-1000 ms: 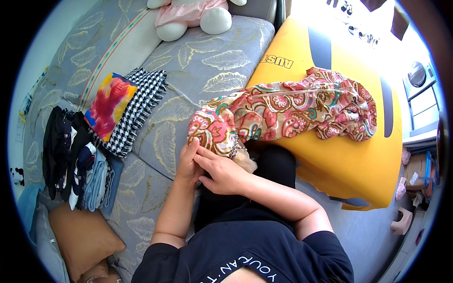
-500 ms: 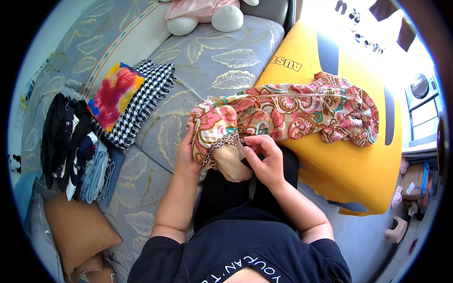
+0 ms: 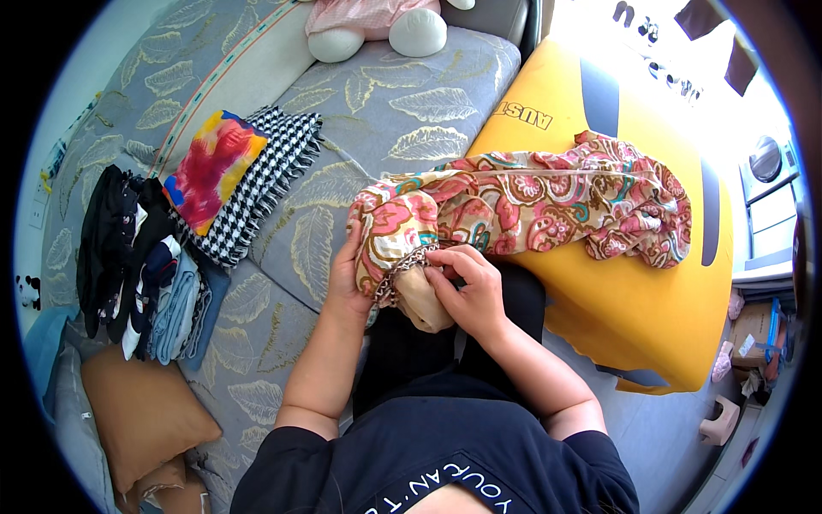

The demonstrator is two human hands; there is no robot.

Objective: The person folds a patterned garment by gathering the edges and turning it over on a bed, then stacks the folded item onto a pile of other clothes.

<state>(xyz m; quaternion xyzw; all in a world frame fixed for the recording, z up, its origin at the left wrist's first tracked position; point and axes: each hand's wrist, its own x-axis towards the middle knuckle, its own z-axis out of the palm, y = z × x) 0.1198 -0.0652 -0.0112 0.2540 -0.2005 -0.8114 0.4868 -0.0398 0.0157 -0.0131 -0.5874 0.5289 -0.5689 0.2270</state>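
A pink, brown and teal paisley garment (image 3: 548, 201) stretches from my lap across to the right. Its near end is bunched up, with a braided, chain-like trim (image 3: 402, 267) and a beige lining (image 3: 421, 301) showing below it. My left hand (image 3: 347, 272) is wrapped round the left side of this bunched end, some fingers hidden beneath the cloth. At the trim's right side, my right hand (image 3: 467, 287) pinches the edge between thumb and fingers.
The garment's far part lies on a yellow-covered surface (image 3: 634, 325). On the grey leaf-patterned sofa (image 3: 334, 231) are a houndstooth cloth (image 3: 257, 201), a bright multicoloured folded cloth (image 3: 214, 167), a row of folded clothes (image 3: 141, 265) and a brown cushion (image 3: 145, 411). A plush toy (image 3: 418, 32) sits farther back.
My right hand has shifted slightly left and closed in on the trimmed edge; the dark piece seen beside its fingers is now out of sight. The left hand keeps its hold.
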